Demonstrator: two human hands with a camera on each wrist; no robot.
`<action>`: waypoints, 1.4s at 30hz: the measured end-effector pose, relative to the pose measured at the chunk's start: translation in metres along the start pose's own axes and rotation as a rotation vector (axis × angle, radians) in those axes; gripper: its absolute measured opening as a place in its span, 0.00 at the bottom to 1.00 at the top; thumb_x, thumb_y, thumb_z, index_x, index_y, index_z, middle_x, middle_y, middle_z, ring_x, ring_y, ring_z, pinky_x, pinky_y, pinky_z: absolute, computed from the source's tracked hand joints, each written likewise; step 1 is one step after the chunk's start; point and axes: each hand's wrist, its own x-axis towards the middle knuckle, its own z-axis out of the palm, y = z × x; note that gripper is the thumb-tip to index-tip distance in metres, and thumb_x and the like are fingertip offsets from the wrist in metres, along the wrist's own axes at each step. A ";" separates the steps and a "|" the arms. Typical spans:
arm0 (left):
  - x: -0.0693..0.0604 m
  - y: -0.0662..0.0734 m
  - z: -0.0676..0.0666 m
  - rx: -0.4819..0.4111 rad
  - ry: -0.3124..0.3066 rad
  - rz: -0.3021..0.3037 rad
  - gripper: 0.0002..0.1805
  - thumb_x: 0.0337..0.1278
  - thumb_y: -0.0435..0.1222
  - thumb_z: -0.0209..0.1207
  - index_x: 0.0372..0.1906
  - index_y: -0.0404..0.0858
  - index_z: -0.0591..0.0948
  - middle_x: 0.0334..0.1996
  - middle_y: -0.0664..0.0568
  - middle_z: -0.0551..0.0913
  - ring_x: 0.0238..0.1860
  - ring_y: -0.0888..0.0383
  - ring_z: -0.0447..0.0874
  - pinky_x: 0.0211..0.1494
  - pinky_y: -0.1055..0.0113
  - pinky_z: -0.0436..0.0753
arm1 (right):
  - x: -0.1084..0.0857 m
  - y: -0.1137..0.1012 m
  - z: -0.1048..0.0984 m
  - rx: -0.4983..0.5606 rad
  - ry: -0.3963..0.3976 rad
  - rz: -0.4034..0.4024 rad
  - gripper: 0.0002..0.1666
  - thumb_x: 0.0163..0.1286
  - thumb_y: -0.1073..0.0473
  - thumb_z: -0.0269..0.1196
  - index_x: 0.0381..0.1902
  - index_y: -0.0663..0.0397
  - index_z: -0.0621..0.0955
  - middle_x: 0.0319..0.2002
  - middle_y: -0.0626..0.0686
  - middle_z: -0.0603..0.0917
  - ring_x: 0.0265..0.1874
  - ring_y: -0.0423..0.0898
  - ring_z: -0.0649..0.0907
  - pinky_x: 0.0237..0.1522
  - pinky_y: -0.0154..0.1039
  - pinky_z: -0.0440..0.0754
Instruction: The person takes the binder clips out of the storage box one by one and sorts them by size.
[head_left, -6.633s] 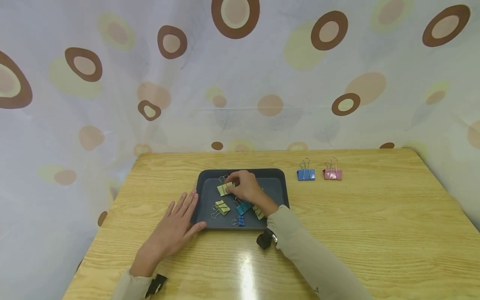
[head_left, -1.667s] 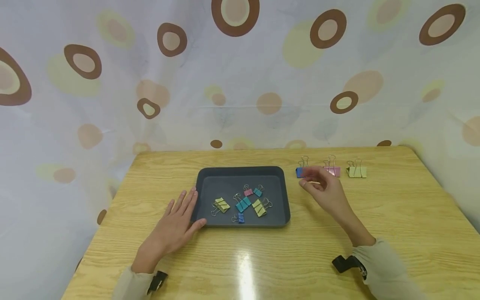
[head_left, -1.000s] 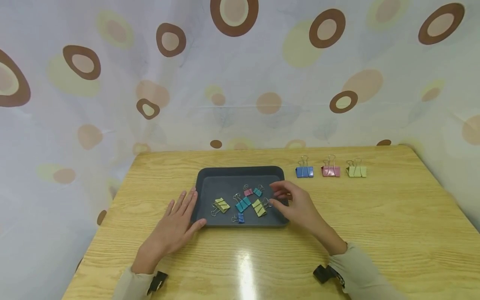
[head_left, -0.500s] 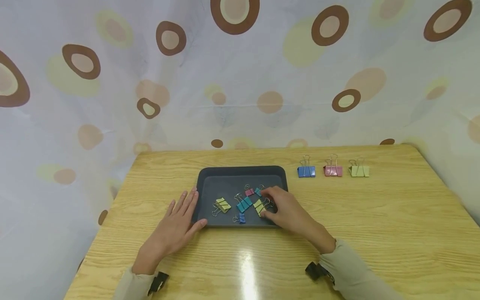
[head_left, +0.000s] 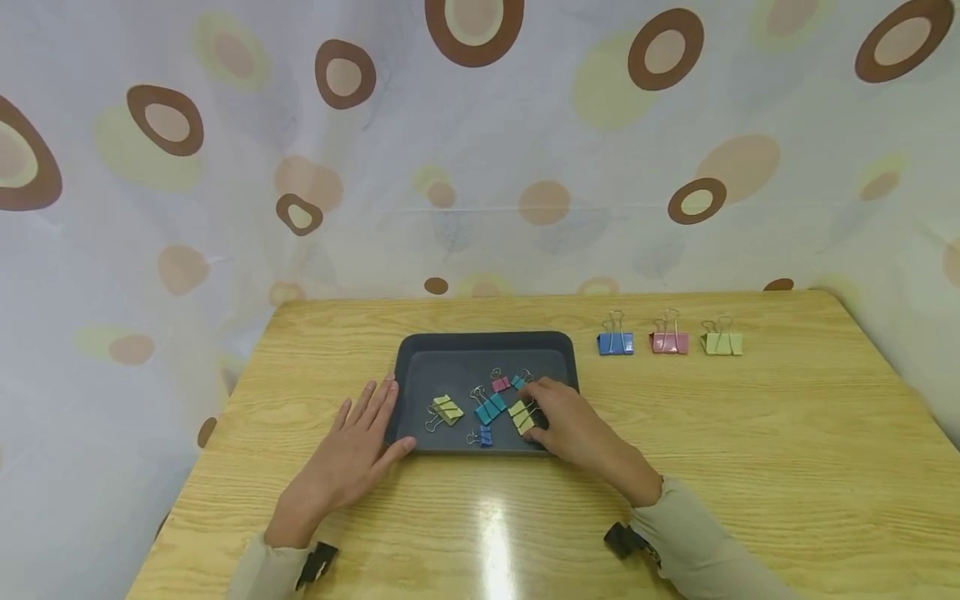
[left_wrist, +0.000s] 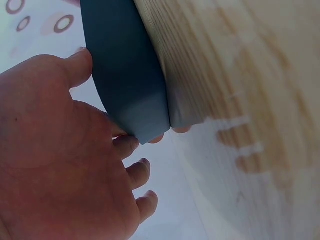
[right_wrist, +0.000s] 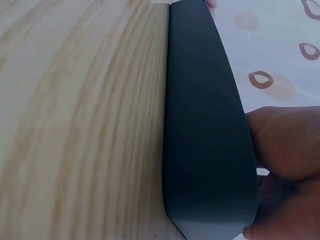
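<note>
Yellow and wire-handled, a binder clip (head_left: 521, 417) lies between the thumb and fingers of the right hand (head_left: 576, 427), whether clamped I cannot tell, toward the front right corner of a dark rectangular tray (head_left: 442, 360); straight fingers of the left hand (head_left: 343, 460) touch its left edge.

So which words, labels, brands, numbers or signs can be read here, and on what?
None can be read in any view.
The dark grey rectangular tray and white backdrop printed with brown rings show no lettering.
Any marks on the coloured metal binder clips or black wrist-worn devices are too small to read.
</note>
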 end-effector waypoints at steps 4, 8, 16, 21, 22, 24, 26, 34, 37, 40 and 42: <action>-0.001 0.000 0.002 0.001 0.003 -0.001 0.45 0.78 0.57 0.48 0.82 0.31 0.49 0.83 0.43 0.44 0.81 0.40 0.44 0.79 0.37 0.49 | 0.000 -0.001 0.000 0.010 0.000 -0.001 0.26 0.58 0.65 0.78 0.53 0.63 0.83 0.49 0.56 0.85 0.49 0.53 0.83 0.54 0.51 0.83; -0.001 0.001 0.003 -0.010 0.003 -0.004 0.45 0.78 0.57 0.48 0.82 0.31 0.49 0.83 0.43 0.44 0.81 0.40 0.43 0.78 0.37 0.48 | -0.001 0.000 -0.001 0.055 0.004 0.019 0.25 0.57 0.64 0.79 0.52 0.61 0.84 0.45 0.53 0.86 0.45 0.49 0.84 0.50 0.47 0.84; 0.001 0.001 0.000 -0.010 -0.009 0.001 0.45 0.79 0.57 0.47 0.82 0.32 0.48 0.83 0.43 0.43 0.81 0.40 0.43 0.78 0.36 0.48 | 0.001 0.007 -0.007 0.145 0.026 0.012 0.26 0.59 0.60 0.78 0.54 0.58 0.83 0.45 0.51 0.88 0.46 0.50 0.85 0.49 0.49 0.84; 0.002 0.000 -0.004 -0.010 -0.008 0.008 0.45 0.79 0.56 0.47 0.82 0.31 0.48 0.83 0.42 0.44 0.81 0.38 0.43 0.78 0.35 0.48 | 0.002 0.008 -0.011 0.208 0.028 0.003 0.27 0.61 0.59 0.77 0.56 0.56 0.82 0.48 0.52 0.87 0.49 0.51 0.85 0.51 0.50 0.84; 0.002 0.000 -0.005 -0.008 -0.008 0.008 0.45 0.79 0.57 0.47 0.82 0.31 0.48 0.83 0.41 0.44 0.81 0.38 0.43 0.78 0.36 0.48 | 0.002 0.008 -0.012 0.221 0.029 -0.002 0.27 0.61 0.59 0.77 0.56 0.56 0.81 0.49 0.52 0.87 0.49 0.51 0.85 0.51 0.50 0.84; 0.002 0.000 -0.005 -0.006 -0.008 0.008 0.45 0.79 0.57 0.47 0.82 0.31 0.48 0.83 0.41 0.44 0.81 0.38 0.44 0.78 0.36 0.48 | 0.002 0.009 -0.014 0.243 0.038 -0.019 0.27 0.61 0.59 0.77 0.57 0.57 0.81 0.49 0.53 0.87 0.49 0.51 0.85 0.49 0.49 0.84; 0.002 0.000 -0.005 -0.002 -0.011 0.006 0.45 0.79 0.57 0.47 0.82 0.32 0.48 0.83 0.42 0.44 0.81 0.39 0.43 0.78 0.36 0.48 | 0.002 0.010 -0.017 0.263 0.051 -0.034 0.27 0.61 0.59 0.77 0.57 0.56 0.81 0.49 0.52 0.86 0.49 0.50 0.84 0.49 0.48 0.84; 0.003 -0.001 -0.002 -0.004 -0.012 -0.002 0.46 0.78 0.58 0.47 0.83 0.32 0.47 0.83 0.43 0.43 0.82 0.40 0.43 0.79 0.37 0.48 | 0.004 0.022 -0.036 0.557 -0.010 -0.035 0.27 0.65 0.63 0.74 0.61 0.55 0.80 0.54 0.56 0.81 0.53 0.53 0.84 0.52 0.47 0.85; 0.003 -0.001 -0.002 -0.009 -0.010 -0.003 0.46 0.78 0.58 0.47 0.83 0.32 0.47 0.83 0.43 0.43 0.82 0.40 0.43 0.79 0.37 0.48 | 0.003 0.025 -0.044 0.670 -0.054 -0.008 0.28 0.69 0.66 0.70 0.65 0.60 0.77 0.58 0.61 0.77 0.50 0.59 0.85 0.50 0.46 0.86; 0.002 -0.001 -0.001 -0.017 -0.010 -0.004 0.46 0.78 0.57 0.47 0.83 0.32 0.48 0.83 0.43 0.44 0.82 0.40 0.43 0.79 0.36 0.48 | 0.001 0.029 -0.050 0.753 -0.078 0.036 0.27 0.72 0.70 0.64 0.68 0.65 0.74 0.63 0.65 0.73 0.47 0.65 0.85 0.46 0.44 0.87; 0.001 -0.001 0.000 -0.022 -0.012 -0.006 0.46 0.78 0.57 0.47 0.83 0.32 0.47 0.83 0.43 0.43 0.82 0.40 0.43 0.79 0.36 0.48 | -0.001 0.032 -0.053 0.780 -0.072 0.057 0.27 0.73 0.72 0.61 0.69 0.67 0.73 0.66 0.66 0.71 0.47 0.68 0.84 0.46 0.45 0.88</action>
